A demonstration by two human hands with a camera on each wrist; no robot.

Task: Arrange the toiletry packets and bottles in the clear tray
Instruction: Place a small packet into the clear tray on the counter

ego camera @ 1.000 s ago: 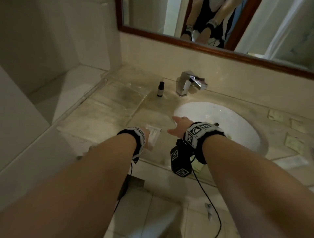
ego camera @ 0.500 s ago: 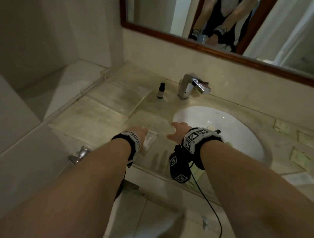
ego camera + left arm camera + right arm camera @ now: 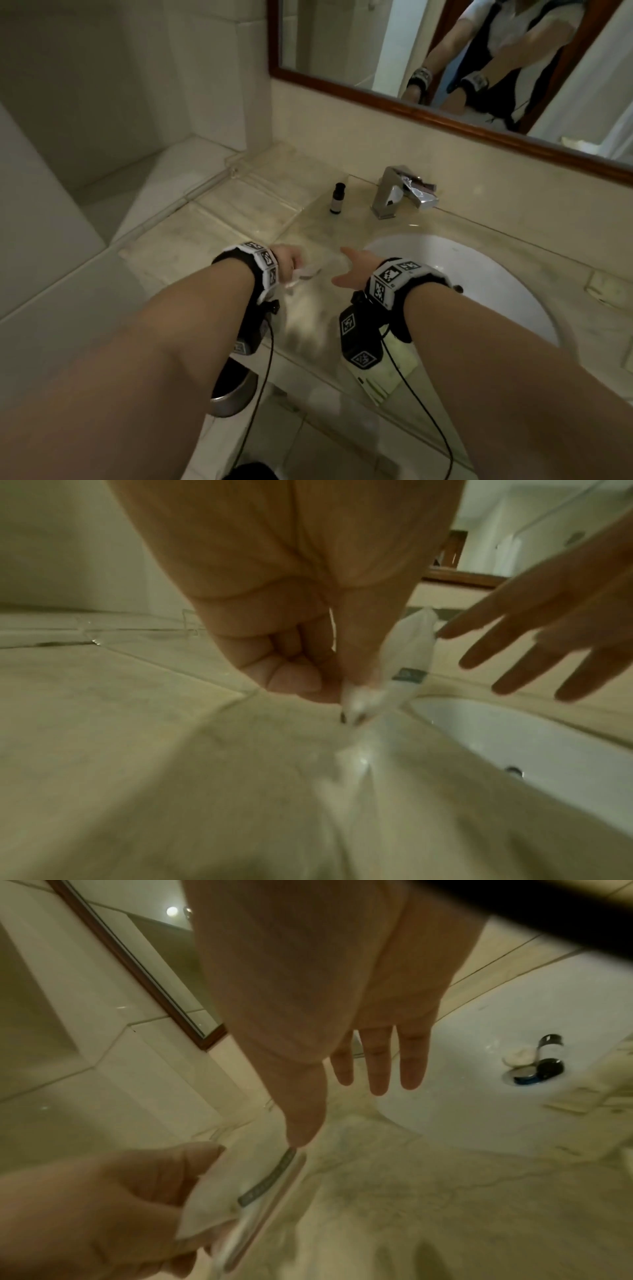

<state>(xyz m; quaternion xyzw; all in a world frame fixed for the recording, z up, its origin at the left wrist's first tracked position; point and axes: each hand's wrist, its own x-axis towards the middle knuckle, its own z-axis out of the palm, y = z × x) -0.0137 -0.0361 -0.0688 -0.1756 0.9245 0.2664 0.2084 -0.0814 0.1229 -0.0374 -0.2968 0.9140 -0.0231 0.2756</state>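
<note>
My left hand (image 3: 289, 262) pinches a thin white toiletry packet (image 3: 306, 274) by its near edge, just above the marble counter (image 3: 191, 253). In the left wrist view the packet (image 3: 405, 666) stands on edge under the curled fingers (image 3: 294, 674). My right hand (image 3: 356, 269) hovers beside it with straight, spread fingers (image 3: 377, 1066), its thumb tip near the packet (image 3: 270, 1180). A small dark bottle (image 3: 338, 198) stands upright near the tap. The clear tray (image 3: 250, 171) lies at the back left of the counter, its rim faintly visible.
A chrome tap (image 3: 397, 192) stands behind the white basin (image 3: 479, 274). Small bottles (image 3: 548, 1056) lie at the basin's drain. Several flat packets (image 3: 606, 287) lie on the counter at the right. A mirror (image 3: 445, 68) hangs above. A round metal bin (image 3: 233, 394) sits below the counter.
My left hand has lifted the white packet's edge off the counter and tilted it up. The right hand stays open beside it. The head view has shifted slightly.
</note>
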